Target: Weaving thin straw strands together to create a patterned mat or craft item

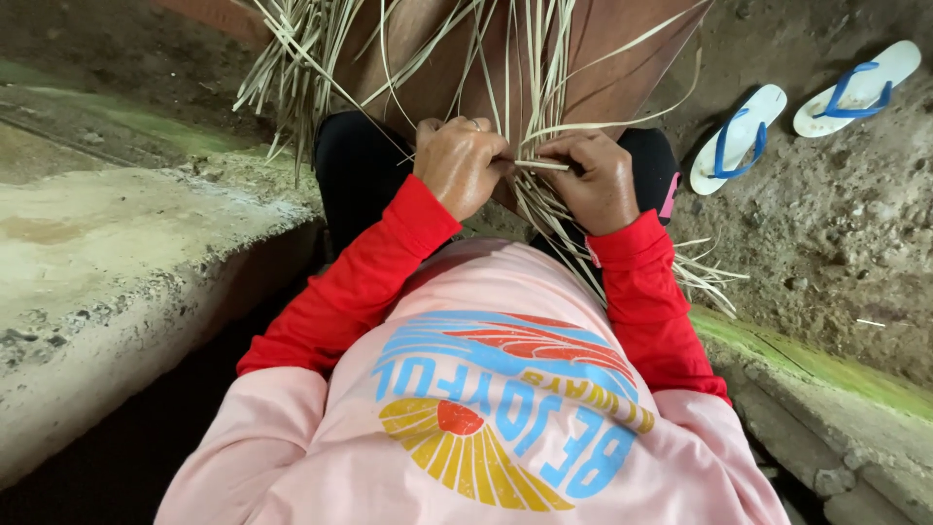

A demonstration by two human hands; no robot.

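A pale strip (540, 164) is pinched between the curled left hand (461, 163) and right hand (595, 182), wrists bent inward over the lap.

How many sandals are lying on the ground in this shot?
2. One white sandal with blue straps lies on the dirt, right of the person's right hand. The second sandal lies beyond it, near the upper right corner. None seems hidden.
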